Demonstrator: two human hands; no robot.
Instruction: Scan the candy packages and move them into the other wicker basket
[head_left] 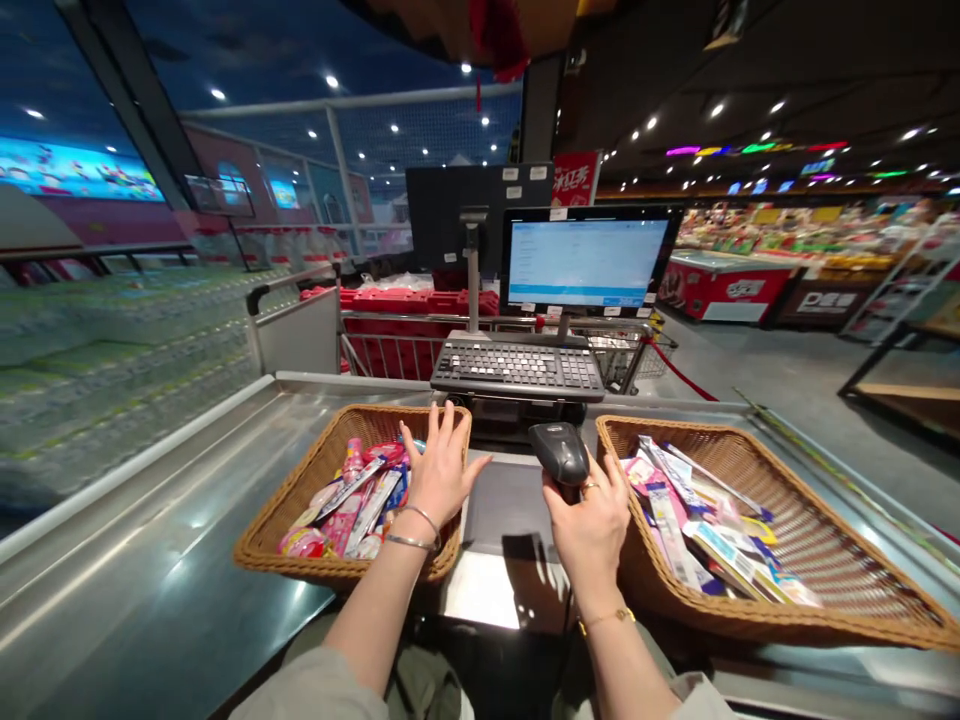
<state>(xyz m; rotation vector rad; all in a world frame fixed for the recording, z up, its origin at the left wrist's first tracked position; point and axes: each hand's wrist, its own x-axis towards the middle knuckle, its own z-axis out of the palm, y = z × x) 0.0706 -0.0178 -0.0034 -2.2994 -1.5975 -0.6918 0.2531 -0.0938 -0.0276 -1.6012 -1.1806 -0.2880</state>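
Observation:
My left hand (441,468) is open with its fingers spread, over the right side of the left wicker basket (262,535). Small packaged sweets (360,500) in pink, red and blue wrappers lie in that basket, partly hidden behind the hand. In my right hand (592,525) is a black barcode scanner (559,452), gripped by its handle with the head pointing away from me. Just right of this hand stands the right wicker basket (847,540), with several slim packets (697,530) heaped toward its left side.
A keyboard (517,366) and a lit monitor (589,262) stand ahead, beyond the baskets. The metal counter (180,540) runs out on the left. Behind the monitor are a shopping cart (397,345) and a red freezer (731,287). Stacked bottles (127,350) fill the far left.

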